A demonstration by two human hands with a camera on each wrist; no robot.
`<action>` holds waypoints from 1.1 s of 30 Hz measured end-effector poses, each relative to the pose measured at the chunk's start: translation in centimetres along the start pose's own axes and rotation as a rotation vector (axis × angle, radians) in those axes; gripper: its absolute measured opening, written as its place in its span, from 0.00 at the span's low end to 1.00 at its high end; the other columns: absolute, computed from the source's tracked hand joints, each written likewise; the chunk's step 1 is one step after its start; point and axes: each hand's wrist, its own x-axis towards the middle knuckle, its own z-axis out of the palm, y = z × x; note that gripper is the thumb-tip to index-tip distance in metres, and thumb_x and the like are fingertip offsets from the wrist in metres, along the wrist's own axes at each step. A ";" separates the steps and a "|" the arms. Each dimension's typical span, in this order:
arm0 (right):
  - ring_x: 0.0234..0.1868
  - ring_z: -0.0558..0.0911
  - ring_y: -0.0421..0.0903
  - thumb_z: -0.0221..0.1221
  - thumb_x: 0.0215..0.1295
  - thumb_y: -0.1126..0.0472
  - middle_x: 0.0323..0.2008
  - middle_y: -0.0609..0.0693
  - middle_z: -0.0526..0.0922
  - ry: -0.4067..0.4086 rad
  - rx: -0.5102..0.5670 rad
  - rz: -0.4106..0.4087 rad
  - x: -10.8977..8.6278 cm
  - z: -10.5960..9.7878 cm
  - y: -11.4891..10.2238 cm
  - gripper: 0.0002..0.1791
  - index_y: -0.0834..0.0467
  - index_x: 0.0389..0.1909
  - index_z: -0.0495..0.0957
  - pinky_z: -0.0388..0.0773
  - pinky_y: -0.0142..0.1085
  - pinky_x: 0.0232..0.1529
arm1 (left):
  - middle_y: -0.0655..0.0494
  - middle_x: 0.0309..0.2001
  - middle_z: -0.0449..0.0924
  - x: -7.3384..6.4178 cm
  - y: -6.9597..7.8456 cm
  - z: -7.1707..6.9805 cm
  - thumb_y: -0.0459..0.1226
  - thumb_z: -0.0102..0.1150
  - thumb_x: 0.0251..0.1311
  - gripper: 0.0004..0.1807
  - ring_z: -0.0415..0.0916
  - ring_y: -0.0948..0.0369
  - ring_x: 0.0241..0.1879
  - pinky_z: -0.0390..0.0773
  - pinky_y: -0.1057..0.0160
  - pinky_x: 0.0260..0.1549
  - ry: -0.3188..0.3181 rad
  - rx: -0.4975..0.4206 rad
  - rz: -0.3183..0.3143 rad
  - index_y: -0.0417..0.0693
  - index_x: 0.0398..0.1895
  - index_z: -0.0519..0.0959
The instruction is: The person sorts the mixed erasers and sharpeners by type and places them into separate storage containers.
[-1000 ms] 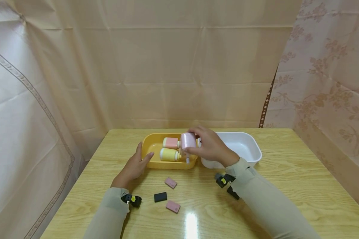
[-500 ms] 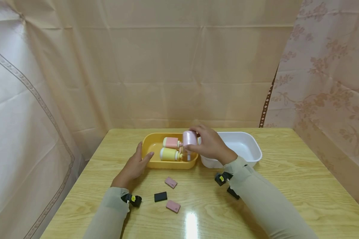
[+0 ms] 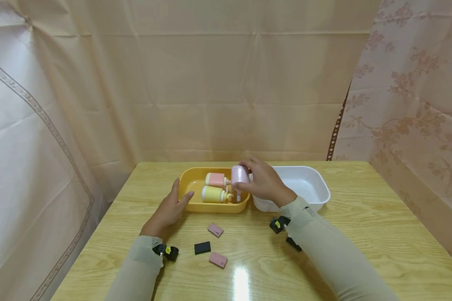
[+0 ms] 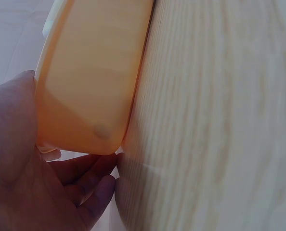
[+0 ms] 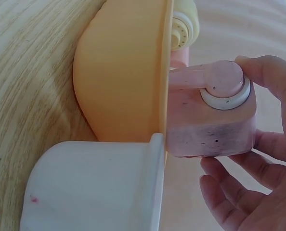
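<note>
My right hand (image 3: 265, 179) grips a pale pink pump bottle (image 3: 239, 174) over the right end of a yellow plastic bin (image 3: 211, 207). In the right wrist view, the thumb lies by the pump head (image 5: 225, 79) and the fingers sit on the opposite side of the body. My left hand (image 3: 169, 209) holds the bin's left end, thumb over the rim and fingers outside, their tips by its base in the left wrist view. Inside the bin lie a peach bottle (image 3: 214, 179) and a yellow bottle (image 3: 212, 195), both on their sides, pumps pointing right.
A white plastic bin (image 3: 322, 198) stands right beside the yellow one. In front, two pink rectangular pieces (image 3: 218, 260) and a black one (image 3: 202, 248) lie on the wooden table (image 3: 248, 238). Another black piece (image 3: 294, 243) is partly under the right sleeve.
My right hand has shifted slightly right with the pink pump bottle, showing more of the other two bottles' pumps. The left hand and the bins stay put.
</note>
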 end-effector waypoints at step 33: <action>0.46 0.78 0.48 0.73 0.58 0.40 0.54 0.52 0.79 -0.061 -0.044 0.080 0.1 2.3 1.0 0.40 0.57 0.67 0.78 0.81 0.41 0.44 | 0.41 0.84 0.42 0.0 0.0 0.2 0.71 0.39 0.71 0.56 0.47 0.40 0.81 0.48 0.38 0.77 0.004 -0.011 -0.006 0.51 0.84 0.28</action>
